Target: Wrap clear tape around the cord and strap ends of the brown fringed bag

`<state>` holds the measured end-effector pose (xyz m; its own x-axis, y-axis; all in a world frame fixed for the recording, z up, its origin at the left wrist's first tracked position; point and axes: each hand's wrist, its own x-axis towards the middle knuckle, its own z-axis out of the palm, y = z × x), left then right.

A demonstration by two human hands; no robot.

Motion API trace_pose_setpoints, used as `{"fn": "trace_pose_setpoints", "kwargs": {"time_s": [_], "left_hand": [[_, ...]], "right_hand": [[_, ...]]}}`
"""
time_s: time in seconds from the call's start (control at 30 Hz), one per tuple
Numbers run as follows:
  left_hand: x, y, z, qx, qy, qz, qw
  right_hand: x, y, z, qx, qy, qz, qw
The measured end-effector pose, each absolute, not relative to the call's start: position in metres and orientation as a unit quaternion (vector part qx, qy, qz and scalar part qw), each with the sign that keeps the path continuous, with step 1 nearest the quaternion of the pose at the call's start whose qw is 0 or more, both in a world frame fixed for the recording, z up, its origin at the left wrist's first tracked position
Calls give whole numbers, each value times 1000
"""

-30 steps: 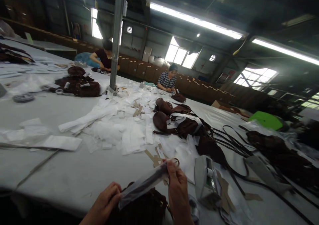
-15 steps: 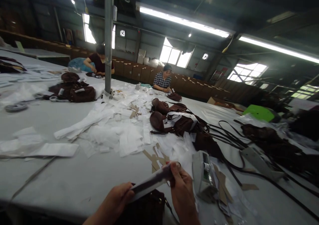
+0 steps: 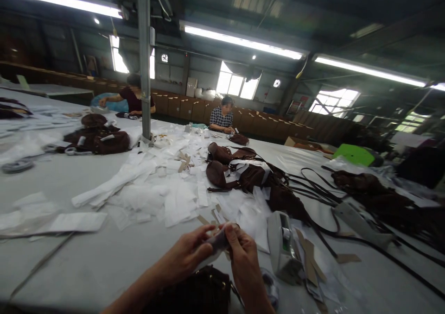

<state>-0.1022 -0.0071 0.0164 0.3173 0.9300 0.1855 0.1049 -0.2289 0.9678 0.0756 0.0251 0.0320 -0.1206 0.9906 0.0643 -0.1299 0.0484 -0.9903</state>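
Observation:
My left hand (image 3: 186,254) and my right hand (image 3: 243,258) meet at the bottom centre, fingers pinched together on a small clear plastic sleeve with a dark strip inside (image 3: 218,241). Both hands hover just above a dark brown bag (image 3: 198,291) that lies at the near edge of the grey table (image 3: 104,254). A silvery tape dispenser (image 3: 283,247) stands right of my right hand.
White paper strips (image 3: 167,189) and tan card scraps litter the table's middle. Brown bags (image 3: 250,175) with black straps (image 3: 320,184) lie behind; more bags (image 3: 95,138) sit by a steel post (image 3: 144,59). Two people work at the far side.
My left hand slid along the sleeve up to my right hand, so the long stretched sleeve is now bunched between both. The camera tilted up slightly.

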Motion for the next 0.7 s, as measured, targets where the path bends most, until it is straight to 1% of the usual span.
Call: {"fn": "trace_pose_setpoints", "kwargs": {"time_s": [0.07, 0.13, 0.17, 0.23, 0.3, 0.33, 0.4, 0.43, 0.5, 0.6, 0.7], "left_hand": [[-87, -4, 25, 647, 381, 393, 531], [-82, -3, 22, 629, 410, 393, 531], [-83, -2, 19, 619, 432, 401, 518], [-86, -1, 13, 605, 469, 409, 496], [-89, 2, 11, 612, 475, 404, 486], [-88, 3, 12, 624, 465, 401, 483], [-86, 4, 14, 647, 440, 397, 479], [-85, 5, 15, 655, 430, 393, 482], [-85, 6, 16, 662, 420, 376, 494], [-97, 5, 11, 671, 403, 337, 523], [-116, 2, -2, 673, 413, 308, 531]], "right_hand": [[82, 26, 31, -437, -539, 524, 495], [92, 26, 29, -464, -579, 480, 467], [97, 26, 27, -483, -607, 432, 459], [104, 24, 24, -505, -682, 277, 451], [104, 20, 19, -472, -765, 108, 425], [101, 18, 15, -442, -801, 43, 401], [93, 15, 5, -398, -846, -35, 354], [89, 15, -1, -392, -852, -52, 342], [85, 17, -13, -402, -850, -43, 338], [87, 24, -25, -419, -835, 44, 354], [93, 30, -28, -452, -789, 142, 390]]}}
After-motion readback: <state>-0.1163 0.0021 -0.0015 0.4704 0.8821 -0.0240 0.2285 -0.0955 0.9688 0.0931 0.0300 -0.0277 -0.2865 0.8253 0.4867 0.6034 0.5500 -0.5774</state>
